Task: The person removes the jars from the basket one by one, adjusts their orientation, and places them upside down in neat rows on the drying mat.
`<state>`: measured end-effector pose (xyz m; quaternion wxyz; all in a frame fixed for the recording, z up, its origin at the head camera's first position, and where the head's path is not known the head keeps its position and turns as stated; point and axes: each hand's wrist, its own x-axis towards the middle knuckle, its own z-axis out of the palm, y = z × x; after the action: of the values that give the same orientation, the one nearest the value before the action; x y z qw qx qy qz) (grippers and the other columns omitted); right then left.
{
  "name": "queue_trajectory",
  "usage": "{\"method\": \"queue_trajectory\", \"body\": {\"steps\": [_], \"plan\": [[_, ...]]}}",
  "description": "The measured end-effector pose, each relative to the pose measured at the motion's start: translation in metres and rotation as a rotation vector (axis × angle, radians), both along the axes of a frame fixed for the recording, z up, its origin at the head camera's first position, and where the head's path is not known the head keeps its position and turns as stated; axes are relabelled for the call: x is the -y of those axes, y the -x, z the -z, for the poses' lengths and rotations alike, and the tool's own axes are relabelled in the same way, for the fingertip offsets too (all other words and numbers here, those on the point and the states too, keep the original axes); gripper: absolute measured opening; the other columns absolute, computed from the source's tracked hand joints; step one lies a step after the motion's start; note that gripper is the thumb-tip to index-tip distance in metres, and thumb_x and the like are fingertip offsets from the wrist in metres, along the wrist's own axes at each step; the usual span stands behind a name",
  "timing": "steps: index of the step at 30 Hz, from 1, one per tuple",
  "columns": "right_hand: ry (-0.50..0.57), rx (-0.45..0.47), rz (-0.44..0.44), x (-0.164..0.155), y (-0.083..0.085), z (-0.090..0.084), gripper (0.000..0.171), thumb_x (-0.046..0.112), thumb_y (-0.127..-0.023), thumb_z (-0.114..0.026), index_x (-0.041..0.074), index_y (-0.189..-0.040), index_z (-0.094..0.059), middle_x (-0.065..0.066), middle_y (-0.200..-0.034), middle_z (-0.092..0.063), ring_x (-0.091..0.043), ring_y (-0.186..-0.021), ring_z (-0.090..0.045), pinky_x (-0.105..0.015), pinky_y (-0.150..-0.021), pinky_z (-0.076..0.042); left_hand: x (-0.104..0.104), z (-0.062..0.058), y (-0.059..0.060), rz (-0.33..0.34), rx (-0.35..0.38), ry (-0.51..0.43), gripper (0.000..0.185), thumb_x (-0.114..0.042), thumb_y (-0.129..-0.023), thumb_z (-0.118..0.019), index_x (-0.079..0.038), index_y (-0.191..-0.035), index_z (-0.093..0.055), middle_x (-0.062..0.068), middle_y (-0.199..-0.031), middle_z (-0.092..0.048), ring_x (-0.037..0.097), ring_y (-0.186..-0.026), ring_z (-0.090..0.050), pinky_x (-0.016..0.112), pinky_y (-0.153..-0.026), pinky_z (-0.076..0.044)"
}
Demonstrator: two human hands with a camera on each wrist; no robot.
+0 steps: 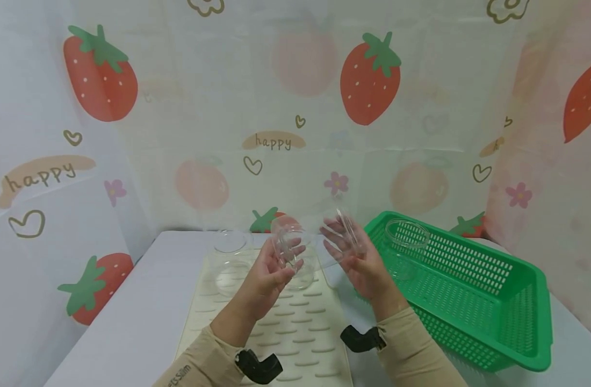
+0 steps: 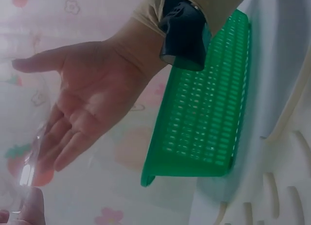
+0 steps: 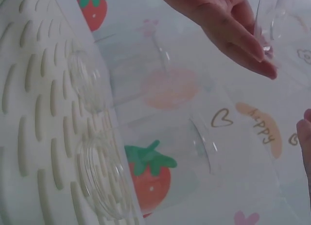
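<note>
Nearest the camera, two beige sleeves with black wrist mounts reach over a cream ribbed rubber drying mat (image 1: 295, 333) that lies on a white table (image 1: 145, 312). The left hand (image 1: 268, 274) is raised above the mat with its fingers curled round a clear glass cup (image 1: 288, 244), held tilted with the mouth turned toward the other hand. The right hand (image 1: 355, 255) is just beside it, palm facing left, fingers straight and spread; the left wrist view shows the same flat palm. A glassy edge shows at its fingertips (image 1: 346, 226), but whether they touch the cup cannot be told.

Behind the hands, two more clear glass cups (image 1: 230, 260) stand on the far end of the mat, one partly hidden by the left hand; the right wrist view shows both resting on the ribs. Right of the mat sits one green slotted plastic basket (image 1: 469, 290), well apart from the held cup, with one clear glass cup (image 1: 406, 242) standing in its far corner. That makes four cups in all, one mat and one basket.

Farthest back hangs a white backdrop (image 1: 295, 107) printed with strawberries.
</note>
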<state>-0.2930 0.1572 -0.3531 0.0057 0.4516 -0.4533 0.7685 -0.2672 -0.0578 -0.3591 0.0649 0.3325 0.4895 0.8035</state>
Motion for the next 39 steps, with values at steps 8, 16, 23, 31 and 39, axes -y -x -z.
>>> {"method": "queue_trajectory", "body": {"steps": [8, 16, 23, 31, 39], "plan": [[-0.082, 0.055, 0.069, -0.008, 0.001, 0.000, 0.098, 0.016, -0.079, -0.072, 0.006, -0.146, -0.002, -0.019, -0.145, -0.021, -0.028, -0.134, -0.023, -0.032, -0.110, -0.022, 0.007, -0.004, 0.000, -0.051, 0.029, 0.034, 0.084, -0.012, -0.077, -0.067, -0.007, -0.141, -0.012, 0.014, -0.138, -0.027, 0.035, -0.131, -0.025, 0.041, -0.106, -0.029], [-0.205, -0.024, 0.189, -0.027, 0.002, -0.020, 0.101, 0.022, -0.077, -0.074, 0.007, -0.147, -0.002, -0.018, -0.148, -0.011, -0.027, -0.138, -0.013, -0.022, -0.108, -0.025, 0.015, -0.004, 0.003, -0.076, 0.047, 0.133, 0.093, -0.014, -0.077, -0.071, -0.010, -0.144, -0.007, 0.020, -0.142, -0.018, 0.034, -0.132, -0.025, 0.042, -0.106, -0.029], [-0.310, -0.170, 0.265, -0.038, -0.002, -0.053, 0.096, 0.016, -0.078, -0.073, 0.003, -0.146, -0.006, -0.024, -0.148, -0.011, -0.030, -0.138, -0.010, -0.028, -0.111, -0.017, 0.018, -0.003, 0.004, -0.136, 0.083, 0.257, 0.090, 0.000, -0.076, -0.065, -0.012, -0.145, -0.008, 0.022, -0.141, -0.018, 0.031, -0.133, -0.027, 0.035, -0.102, -0.036], [-0.538, -0.305, 0.352, -0.032, -0.015, -0.078, 0.093, 0.009, -0.076, -0.073, 0.005, -0.146, -0.012, -0.013, -0.148, -0.021, -0.024, -0.138, -0.015, -0.028, -0.110, -0.019, 0.019, -0.002, 0.005, -0.199, 0.099, 0.362, 0.090, 0.000, -0.075, -0.068, -0.020, -0.144, -0.014, 0.016, -0.136, -0.026, 0.026, -0.131, -0.031, 0.040, -0.098, -0.039], [-0.907, -0.323, 0.511, -0.013, -0.021, -0.071, 0.096, 0.018, -0.074, -0.077, 0.011, -0.147, -0.015, -0.007, -0.146, -0.029, -0.021, -0.134, -0.026, -0.034, -0.107, -0.027, 0.017, -0.001, 0.006, -0.316, 0.087, 0.491, 0.095, -0.008, -0.070, -0.076, -0.023, -0.144, -0.018, 0.008, -0.136, -0.030, 0.024, -0.130, -0.032, 0.043, -0.103, -0.034]]}}
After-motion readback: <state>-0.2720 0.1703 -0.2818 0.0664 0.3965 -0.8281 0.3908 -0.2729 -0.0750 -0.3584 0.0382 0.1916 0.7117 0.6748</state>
